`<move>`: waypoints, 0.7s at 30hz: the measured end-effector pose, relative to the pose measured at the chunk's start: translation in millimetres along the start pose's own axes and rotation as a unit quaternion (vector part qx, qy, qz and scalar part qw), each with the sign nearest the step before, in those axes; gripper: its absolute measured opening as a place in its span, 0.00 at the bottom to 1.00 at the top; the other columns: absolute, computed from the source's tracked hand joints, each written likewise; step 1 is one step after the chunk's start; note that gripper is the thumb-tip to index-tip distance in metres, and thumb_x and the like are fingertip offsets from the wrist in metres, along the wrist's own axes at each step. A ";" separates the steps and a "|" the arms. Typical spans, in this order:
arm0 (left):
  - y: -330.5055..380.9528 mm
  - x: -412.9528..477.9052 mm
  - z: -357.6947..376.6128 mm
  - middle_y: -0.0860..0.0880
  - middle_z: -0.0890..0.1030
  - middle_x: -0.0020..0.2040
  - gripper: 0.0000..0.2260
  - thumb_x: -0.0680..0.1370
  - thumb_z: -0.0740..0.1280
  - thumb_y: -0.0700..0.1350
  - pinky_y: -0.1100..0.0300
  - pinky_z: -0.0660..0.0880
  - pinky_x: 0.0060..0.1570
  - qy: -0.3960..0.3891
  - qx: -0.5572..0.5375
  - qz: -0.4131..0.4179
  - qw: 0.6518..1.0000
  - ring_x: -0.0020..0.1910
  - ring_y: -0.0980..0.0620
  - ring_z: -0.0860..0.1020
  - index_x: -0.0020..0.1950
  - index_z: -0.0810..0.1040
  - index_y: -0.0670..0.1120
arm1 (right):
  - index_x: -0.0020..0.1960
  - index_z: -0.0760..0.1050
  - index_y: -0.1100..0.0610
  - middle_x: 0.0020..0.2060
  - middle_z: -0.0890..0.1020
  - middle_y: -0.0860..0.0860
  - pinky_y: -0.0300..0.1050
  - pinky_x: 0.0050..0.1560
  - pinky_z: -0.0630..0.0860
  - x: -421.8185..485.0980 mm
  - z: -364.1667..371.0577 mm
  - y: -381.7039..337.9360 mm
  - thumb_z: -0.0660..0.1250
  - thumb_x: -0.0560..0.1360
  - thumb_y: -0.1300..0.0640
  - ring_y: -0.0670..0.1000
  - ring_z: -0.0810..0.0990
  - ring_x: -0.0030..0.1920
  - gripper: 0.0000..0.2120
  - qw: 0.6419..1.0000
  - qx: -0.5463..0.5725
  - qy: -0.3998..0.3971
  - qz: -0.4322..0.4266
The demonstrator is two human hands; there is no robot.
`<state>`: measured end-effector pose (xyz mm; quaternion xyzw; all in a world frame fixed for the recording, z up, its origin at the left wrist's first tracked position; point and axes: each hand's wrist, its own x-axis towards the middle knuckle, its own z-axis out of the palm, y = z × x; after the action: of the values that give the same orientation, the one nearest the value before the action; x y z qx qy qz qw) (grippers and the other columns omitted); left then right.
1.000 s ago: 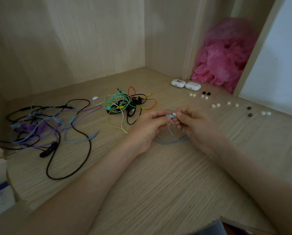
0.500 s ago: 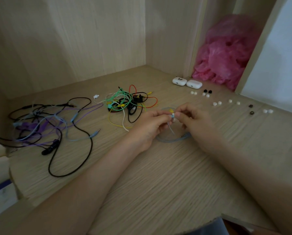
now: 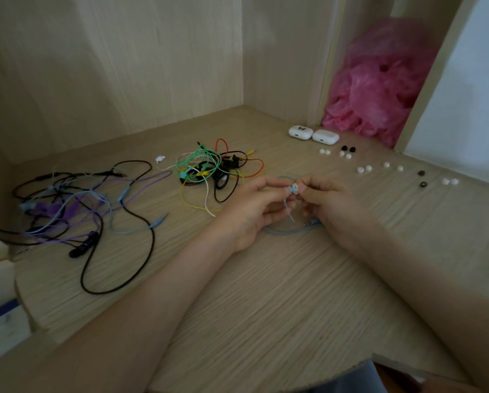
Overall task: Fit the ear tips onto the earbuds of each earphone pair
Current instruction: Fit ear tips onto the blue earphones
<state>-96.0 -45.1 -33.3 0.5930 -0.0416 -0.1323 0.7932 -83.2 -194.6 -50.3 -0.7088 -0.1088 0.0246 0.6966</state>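
Note:
My left hand point(image 3: 254, 207) pinches a light blue earbud point(image 3: 290, 190) at the middle of the wooden table point(image 3: 266, 293). My right hand point(image 3: 327, 201) pinches a white ear tip point(image 3: 295, 188) right against that earbud. The blue cable point(image 3: 287, 230) curls on the table under both hands. Several loose white ear tips point(image 3: 364, 169) and black ear tips point(image 3: 422, 178) lie in pairs to the right. A tangle of green, red, yellow and black earphones point(image 3: 213, 168) lies behind my left hand.
A pile of purple, blue and black earphones point(image 3: 76, 211) spreads over the left of the table. Two white earbud cases point(image 3: 313, 133) stand at the back by a pink plastic bag point(image 3: 379, 86). Wooden walls close the back and left.
My fingers have shifted slightly around the blue earbud, and the white ear tip now shows more clearly against it. The view has tilted a little; both hands stay in the same place.

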 end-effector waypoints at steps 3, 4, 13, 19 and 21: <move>-0.7 0.2 -0.3 0.45 0.81 0.41 0.05 0.76 0.65 0.34 0.65 0.78 0.37 -0.001 -0.006 0.006 1.000 0.35 0.56 0.81 0.46 0.77 0.43 | 0.41 0.76 0.56 0.35 0.77 0.50 0.36 0.35 0.68 -0.4 0.7 -1.0 0.60 0.78 0.62 0.45 0.72 0.35 0.10 1.000 -0.006 -0.002 -0.003; -1.1 0.4 -0.2 0.45 0.81 0.42 0.05 0.76 0.65 0.33 0.66 0.78 0.37 -0.001 -0.008 0.008 1.000 0.35 0.56 0.81 0.46 0.77 0.42 | 0.40 0.76 0.56 0.34 0.77 0.49 0.36 0.35 0.68 -0.6 0.8 -1.3 0.60 0.78 0.62 0.44 0.72 0.34 0.10 1.000 -0.008 -0.002 -0.005; -1.4 0.7 1.7 0.45 0.81 0.41 0.06 0.76 0.63 0.31 0.67 0.79 0.38 0.007 -0.028 0.026 0.999 0.35 0.56 0.81 0.45 0.76 0.40 | 0.39 0.75 0.56 0.28 0.77 0.43 0.38 0.33 0.68 -3.5 3.7 -5.6 0.60 0.78 0.62 0.45 0.70 0.33 0.11 1.000 -0.017 0.013 0.003; -3.1 1.8 1.4 0.49 0.82 0.34 0.07 0.75 0.64 0.30 0.68 0.78 0.38 0.006 -0.009 0.051 0.999 0.32 0.58 0.80 0.43 0.76 0.40 | 0.38 0.74 0.56 0.29 0.79 0.44 0.35 0.33 0.68 -5.3 5.3 -6.7 0.59 0.78 0.63 0.41 0.72 0.31 0.12 1.000 -0.008 0.009 -0.006; -3.0 2.0 0.8 0.50 0.82 0.32 0.07 0.75 0.64 0.30 0.68 0.78 0.38 0.003 -0.006 0.055 0.998 0.32 0.58 0.79 0.42 0.76 0.40 | 0.38 0.75 0.56 0.30 0.78 0.45 0.36 0.35 0.68 -5.2 5.5 -6.2 0.59 0.78 0.64 0.41 0.72 0.31 0.12 1.000 -0.006 0.012 -0.011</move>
<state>-94.7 -47.2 -36.1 0.5853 -0.0710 -0.0869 0.8030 -90.1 -190.1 -44.9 -0.7117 -0.1081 0.0082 0.6940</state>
